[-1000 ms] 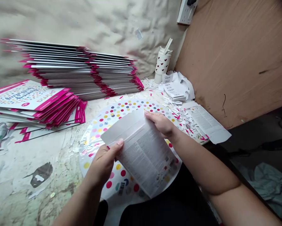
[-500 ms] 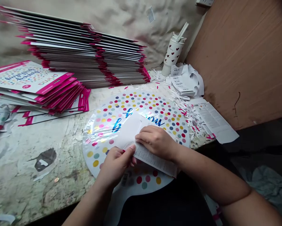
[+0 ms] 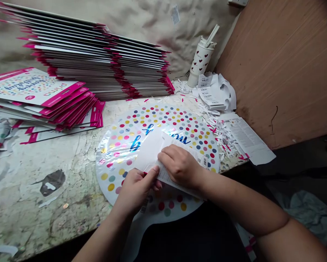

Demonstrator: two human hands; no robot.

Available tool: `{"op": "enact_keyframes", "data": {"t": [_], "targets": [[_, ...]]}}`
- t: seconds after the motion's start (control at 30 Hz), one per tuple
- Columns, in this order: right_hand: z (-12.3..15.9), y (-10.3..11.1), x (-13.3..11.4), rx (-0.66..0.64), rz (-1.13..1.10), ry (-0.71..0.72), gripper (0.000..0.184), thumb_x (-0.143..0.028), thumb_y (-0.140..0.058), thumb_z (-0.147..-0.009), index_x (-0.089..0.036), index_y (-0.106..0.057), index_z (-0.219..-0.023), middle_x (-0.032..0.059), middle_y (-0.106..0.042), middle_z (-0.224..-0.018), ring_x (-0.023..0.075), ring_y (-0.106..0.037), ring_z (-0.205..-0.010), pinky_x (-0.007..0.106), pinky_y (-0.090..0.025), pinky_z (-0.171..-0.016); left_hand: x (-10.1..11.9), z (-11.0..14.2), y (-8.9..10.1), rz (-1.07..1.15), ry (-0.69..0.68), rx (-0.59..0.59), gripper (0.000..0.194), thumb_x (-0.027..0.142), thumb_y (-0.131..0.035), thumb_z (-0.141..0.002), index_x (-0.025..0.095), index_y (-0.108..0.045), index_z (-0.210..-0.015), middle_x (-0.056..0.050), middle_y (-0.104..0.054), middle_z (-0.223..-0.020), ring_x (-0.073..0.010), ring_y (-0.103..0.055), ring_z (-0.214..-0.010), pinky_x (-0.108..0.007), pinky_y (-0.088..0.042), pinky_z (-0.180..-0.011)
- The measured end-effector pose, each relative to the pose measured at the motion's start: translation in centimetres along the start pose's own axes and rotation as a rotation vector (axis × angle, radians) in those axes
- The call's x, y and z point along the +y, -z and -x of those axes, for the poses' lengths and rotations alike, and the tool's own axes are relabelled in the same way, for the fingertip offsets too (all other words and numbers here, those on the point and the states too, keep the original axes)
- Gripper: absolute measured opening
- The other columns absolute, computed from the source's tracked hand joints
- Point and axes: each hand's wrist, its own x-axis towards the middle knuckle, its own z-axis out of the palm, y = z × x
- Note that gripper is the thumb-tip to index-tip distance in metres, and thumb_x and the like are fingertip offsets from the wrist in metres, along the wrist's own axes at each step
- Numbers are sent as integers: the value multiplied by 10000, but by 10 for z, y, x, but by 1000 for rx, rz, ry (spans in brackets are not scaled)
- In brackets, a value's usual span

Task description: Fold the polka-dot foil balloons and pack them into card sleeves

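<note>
A round flat foil balloon (image 3: 177, 125) with coloured dots and blue lettering lies on the worn table (image 3: 29, 203) in front of me. On top of it rests a folded white printed leaflet (image 3: 152, 147). My left hand (image 3: 136, 189) pinches the leaflet's near edge between thumb and fingers. My right hand (image 3: 180, 165) lies curled on the leaflet, pressing its fold down against the balloon. Both hands touch each other at the leaflet's lower edge.
A tall stack of pink-edged cards (image 3: 98, 62) stands at the back. A lower pile of printed cards (image 3: 38, 98) lies at left. A heart-patterned cup (image 3: 200, 60), label sheets (image 3: 214, 92), paper scraps (image 3: 220, 133) and another leaflet (image 3: 248, 140) sit at right beside a brown board (image 3: 283, 65).
One second ago the leaflet was open and held up between both hands. It has since been folded smaller and pressed onto the balloon, with my hands drawn together on it.
</note>
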Motion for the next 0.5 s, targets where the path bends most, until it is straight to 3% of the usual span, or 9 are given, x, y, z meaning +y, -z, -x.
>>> {"op": "enact_keyframes", "data": {"t": [0.07, 0.1, 0.13, 0.2, 0.27, 0.33, 0.4, 0.47, 0.5], "targets": [[9, 17, 10, 58, -69, -83, 221, -136, -336, -858, -125, -554, -824, 119, -582, -820, 207, -513, -806, 332, -445, -716, -2, -1, 3, 43, 18, 35, 446, 480, -567, -759, 125, -667, -507, -70, -621, -473, -119, -531, -455, -212, -402, -478], [17, 31, 18, 12, -121, -132, 210, -137, -344, -861, -132, -552, -841, 108, -587, -829, 198, -523, -817, 325, -450, -728, -3, -2, 6, 79, 31, 57, 434, 472, -581, -748, 121, -665, -508, -74, -623, -478, -119, -532, -452, -215, -411, -479], [28, 48, 26, -65, -164, -191, 201, -139, -356, -863, -146, -555, -846, 90, -593, -825, 184, -537, -807, 313, -458, -725, -4, -3, 9, 122, 51, 81, 424, 464, -594, -737, 116, -658, -503, -76, -623, -479, -118, -531, -445, -218, -420, -477], [53, 82, 38, -452, -210, -240, 191, -132, -408, -845, -190, -586, -811, 35, -613, -764, 152, -563, -698, 274, -470, -636, -5, -4, 13, 246, 96, 143, 370, 433, -632, -709, 109, -650, -530, -72, -629, -497, -115, -535, -437, -224, -443, -479], [73, 102, 39, -598, -119, -312, 206, -164, -469, -823, -214, -623, -951, 40, -653, -866, 179, -606, -767, 306, -498, -670, -4, -2, 9, 391, 127, 203, 295, 393, -674, -674, 102, -657, -632, -66, -648, -543, -120, -554, -449, -231, -464, -480], [78, 97, 28, -508, -16, -303, 458, -259, -558, -791, -190, -503, -1241, 102, -598, -1138, 258, -559, -1029, 401, -482, -839, -1, 3, -2, 459, 115, 209, 294, 380, -686, -671, 101, -651, -755, -67, -668, -609, -137, -595, -507, -242, -492, -511], [68, 72, 12, -306, 36, -202, 686, -314, -588, -777, -119, -325, -1380, 163, -455, -1320, 314, -412, -1211, 477, -390, -971, 3, 10, -12, 366, 43, 102, 317, 389, -668, -703, 109, -635, -849, -71, -675, -666, -162, -630, -589, -262, -515, -563], [51, 39, 2, -80, 33, -85, 561, -224, -512, -819, -84, -381, -1346, 182, -471, -1290, 302, -416, -1201, 472, -389, -970, 5, 17, -12, 157, -120, 53, 323, 374, -649, -731, 138, -607, -947, -70, -675, -754, -180, -640, -661, -286, -525, -596], [42, 24, 1, 29, -2, -27, 484, -175, -480, -828, -85, -443, -1303, 176, -526, -1211, 276, -459, -1153, 440, -419, -943, 6, 19, -6, 37, -258, 142, 351, 349, -660, -724, 158, -583, -1009, -73, -668, -830, -188, -639, -709, -300, -528, -616]]}}
